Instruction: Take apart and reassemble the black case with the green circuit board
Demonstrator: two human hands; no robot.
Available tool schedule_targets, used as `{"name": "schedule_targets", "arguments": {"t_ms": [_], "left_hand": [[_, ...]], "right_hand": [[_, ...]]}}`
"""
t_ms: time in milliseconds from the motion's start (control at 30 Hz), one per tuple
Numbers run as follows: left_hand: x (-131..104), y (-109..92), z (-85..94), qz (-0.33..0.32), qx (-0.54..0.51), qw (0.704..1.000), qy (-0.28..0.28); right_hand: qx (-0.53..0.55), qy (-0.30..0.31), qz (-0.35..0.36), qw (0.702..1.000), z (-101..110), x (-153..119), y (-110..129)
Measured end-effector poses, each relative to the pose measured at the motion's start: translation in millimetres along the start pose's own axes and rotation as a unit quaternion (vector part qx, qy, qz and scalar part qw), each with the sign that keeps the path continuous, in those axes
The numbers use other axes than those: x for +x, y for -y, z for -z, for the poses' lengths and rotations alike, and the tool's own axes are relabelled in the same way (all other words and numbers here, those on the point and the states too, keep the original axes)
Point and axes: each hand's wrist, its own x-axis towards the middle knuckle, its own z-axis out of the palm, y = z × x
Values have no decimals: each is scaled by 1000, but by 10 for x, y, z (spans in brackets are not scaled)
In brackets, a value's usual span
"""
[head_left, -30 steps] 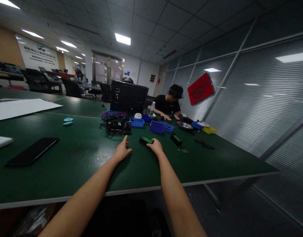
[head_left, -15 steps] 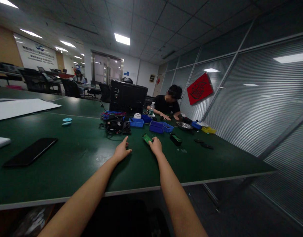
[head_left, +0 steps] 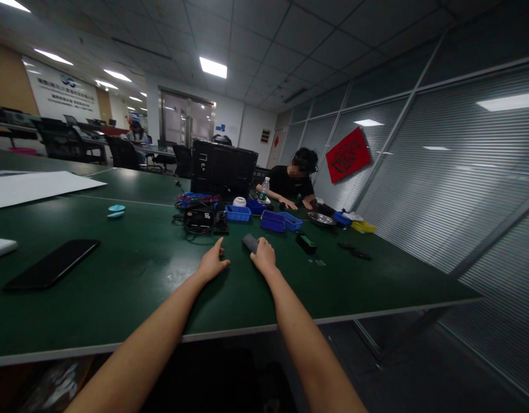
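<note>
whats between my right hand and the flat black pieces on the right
The head view shows a black box with a green top between your right hand and the flat black pieces, with small clear bits nearer you.

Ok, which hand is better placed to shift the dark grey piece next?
Right, I'd say: the right hand has its grip on the near end of the dark grey piece. The left hand is empty, off to its left.

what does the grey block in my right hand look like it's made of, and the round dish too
The grey block in your right hand looks like matte plastic: its face is even and dull, though coated metal is possible. The round dish looks like polished metal, perhaps stainless steel, from its silvery, bright reflections.
</note>
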Motion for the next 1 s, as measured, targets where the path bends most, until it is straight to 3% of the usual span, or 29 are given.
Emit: {"name": "schedule_targets", "arguments": {"t_ms": [133,267,700,1000], "left_hand": [[-12,-30,15,0,7,1000,0],[-11,-30,17,-1,8,1000,0],[22,22,-19,-6,7,1000,-24],[26,24,-19,4,1,1000,-18]], "right_hand": [[-2,-11,78,997,49,-109,165],[27,3,96,995,75,-158,239],[0,36,-65,997,31,-36,68],[29,82,-21,996,108,-119,199]]}}
